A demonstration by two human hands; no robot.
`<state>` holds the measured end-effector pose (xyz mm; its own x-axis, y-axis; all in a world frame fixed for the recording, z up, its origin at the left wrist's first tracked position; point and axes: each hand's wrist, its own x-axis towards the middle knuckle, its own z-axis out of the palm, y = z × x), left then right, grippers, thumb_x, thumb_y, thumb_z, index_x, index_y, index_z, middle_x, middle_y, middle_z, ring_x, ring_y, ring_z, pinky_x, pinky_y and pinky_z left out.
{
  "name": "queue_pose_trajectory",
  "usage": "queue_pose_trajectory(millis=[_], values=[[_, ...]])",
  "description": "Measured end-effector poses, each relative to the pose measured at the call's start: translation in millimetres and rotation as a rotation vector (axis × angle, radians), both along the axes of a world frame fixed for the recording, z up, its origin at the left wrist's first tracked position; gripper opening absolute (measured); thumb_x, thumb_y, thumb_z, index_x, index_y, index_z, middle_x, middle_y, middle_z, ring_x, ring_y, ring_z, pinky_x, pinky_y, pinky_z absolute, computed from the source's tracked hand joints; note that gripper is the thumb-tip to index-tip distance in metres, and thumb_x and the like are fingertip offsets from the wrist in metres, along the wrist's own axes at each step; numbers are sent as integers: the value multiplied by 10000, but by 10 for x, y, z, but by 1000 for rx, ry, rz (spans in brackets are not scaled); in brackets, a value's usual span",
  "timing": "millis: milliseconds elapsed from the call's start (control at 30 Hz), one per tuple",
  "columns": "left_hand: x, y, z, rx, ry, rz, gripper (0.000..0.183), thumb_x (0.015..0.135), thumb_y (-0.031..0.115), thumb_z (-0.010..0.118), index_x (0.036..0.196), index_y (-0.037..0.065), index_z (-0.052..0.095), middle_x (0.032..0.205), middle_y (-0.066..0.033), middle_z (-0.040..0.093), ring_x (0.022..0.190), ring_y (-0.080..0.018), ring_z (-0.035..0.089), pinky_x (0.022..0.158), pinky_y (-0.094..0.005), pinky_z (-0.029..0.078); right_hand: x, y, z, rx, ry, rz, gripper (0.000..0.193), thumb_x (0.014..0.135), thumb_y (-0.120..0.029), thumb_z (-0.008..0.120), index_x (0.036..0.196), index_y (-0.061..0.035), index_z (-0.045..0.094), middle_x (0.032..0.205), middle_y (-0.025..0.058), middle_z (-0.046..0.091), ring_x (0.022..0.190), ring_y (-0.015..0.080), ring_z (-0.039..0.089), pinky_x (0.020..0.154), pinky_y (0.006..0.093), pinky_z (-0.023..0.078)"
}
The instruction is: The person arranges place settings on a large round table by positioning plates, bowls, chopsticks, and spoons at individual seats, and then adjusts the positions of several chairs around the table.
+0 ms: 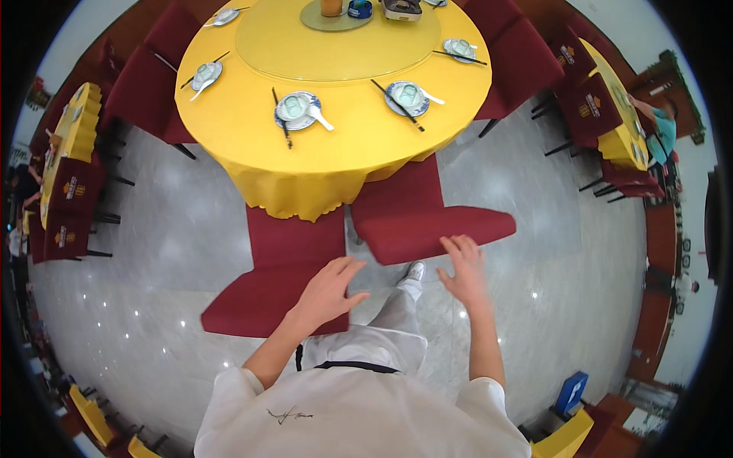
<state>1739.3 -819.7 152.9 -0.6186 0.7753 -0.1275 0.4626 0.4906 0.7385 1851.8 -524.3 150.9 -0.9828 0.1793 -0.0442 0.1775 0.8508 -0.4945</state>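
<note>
My left hand (330,291) is held out with its fingers apart, over the right side of a dark red chair (267,294). Just below the backrest of a second red chair (435,227), my right hand (465,269) has its fingers spread; whether the fingertips touch the cover I cannot tell. Neither hand holds anything. Both chairs have their seats partly under the yellow cloth of a round table (321,164). Place settings lie near its edge: a patterned plate (298,111) with a cup and white spoon, and another plate (407,99), each with dark chopsticks beside it.
A round turntable (336,49) fills the table's middle, bearing an orange container (331,8) and a blue tin (360,9). Red chairs flank the table at left (149,99) and right (523,65). A person in teal (663,130) is at another table. A blue sign (571,391) stands behind.
</note>
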Motion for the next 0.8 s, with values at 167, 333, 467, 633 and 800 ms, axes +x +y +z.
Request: queue_pose_trajectory(millis=[167,333,467,633,800], values=[[186,1637,-191,-235,521,-37,745,759,306,784,1409,127,470,1368,-171,523,1297,-359,476,1115,-537,329,-169,1261,-288,377,23,177,699,659,-170,820,1309,-129,567,1295,169,570,1291,324,473,1102,544,296],[139,2228,-714,-515,426,-24,780,697,264,818,1394,149,488,1316,-128,562,1238,-320,526,1081,-496,371,-376,1595,-745,281,-49,428,672,660,-158,773,1302,-129,576,1186,152,632,1161,315,579,1045,479,388],[151,2263,-714,-509,362,-20,723,644,156,798,1322,141,548,1266,-94,612,1200,-263,568,1045,-447,407,-424,1634,-695,292,-197,516,615,665,-122,722,1268,-120,602,1063,122,674,1026,282,648,952,419,465],[284,2297,-829,-410,421,18,631,645,130,756,1255,158,601,1049,-64,680,998,-246,655,916,-431,461,-350,1698,-733,294,-240,559,601,650,-102,716,1243,-117,618,943,104,691,904,264,679,832,408,524],[601,2391,-865,-415,395,64,619,650,154,765,1248,169,605,1035,-70,678,991,-248,652,915,-428,458,-112,1798,-739,298,-219,606,582,641,-84,711,1218,-112,634,927,112,696,861,276,688,763,401,553]])
